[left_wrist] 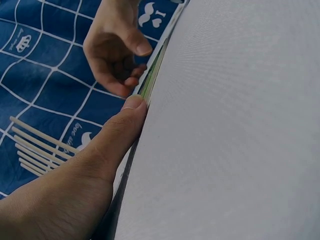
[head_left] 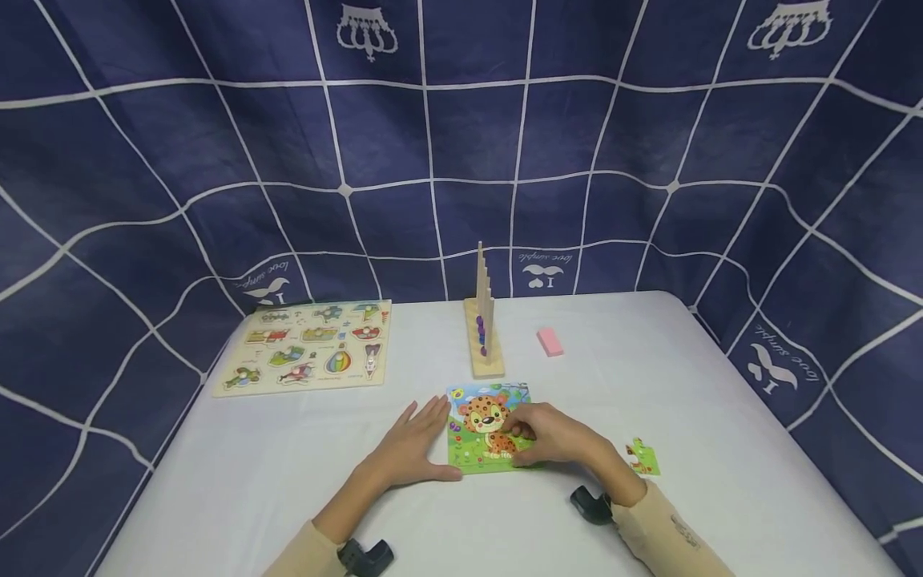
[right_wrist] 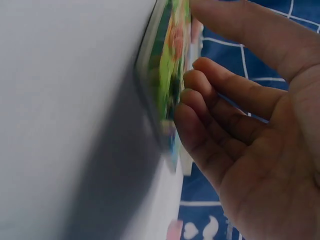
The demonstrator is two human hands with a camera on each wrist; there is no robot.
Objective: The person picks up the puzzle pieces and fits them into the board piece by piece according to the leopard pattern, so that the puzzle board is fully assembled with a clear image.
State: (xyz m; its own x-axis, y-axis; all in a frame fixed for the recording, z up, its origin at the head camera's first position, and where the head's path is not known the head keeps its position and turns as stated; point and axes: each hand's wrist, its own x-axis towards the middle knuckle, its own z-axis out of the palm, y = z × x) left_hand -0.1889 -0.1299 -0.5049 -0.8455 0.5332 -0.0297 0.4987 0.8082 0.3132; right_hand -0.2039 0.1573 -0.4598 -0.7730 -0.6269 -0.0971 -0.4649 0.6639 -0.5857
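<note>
In the head view a jigsaw puzzle (head_left: 472, 449) with a spotted leopard cub on green grass lies flat on the white table. My left hand (head_left: 407, 445) rests along its left side, fingers spread and straight, thumb at the lower left corner. Over the right part of the puzzle is my right hand (head_left: 551, 433), fingers bent and fingertips at the picture. The right wrist view shows these fingers (right_wrist: 200, 115) loosely curved beside the puzzle (right_wrist: 172, 65), gripping nothing visible. The puzzle's right edge is hidden beneath this hand. A loose green puzzle piece (head_left: 644, 457) lies right of the right forearm.
Behind the puzzle stands a wooden peg stand (head_left: 488, 369) with upright rods and small purple and blue beads. A pink block (head_left: 550, 342) lies to its right. A wooden picture board (head_left: 310, 346) with vehicle shapes is at the back left. Dark blue checked cloth (head_left: 461, 144) surrounds the table.
</note>
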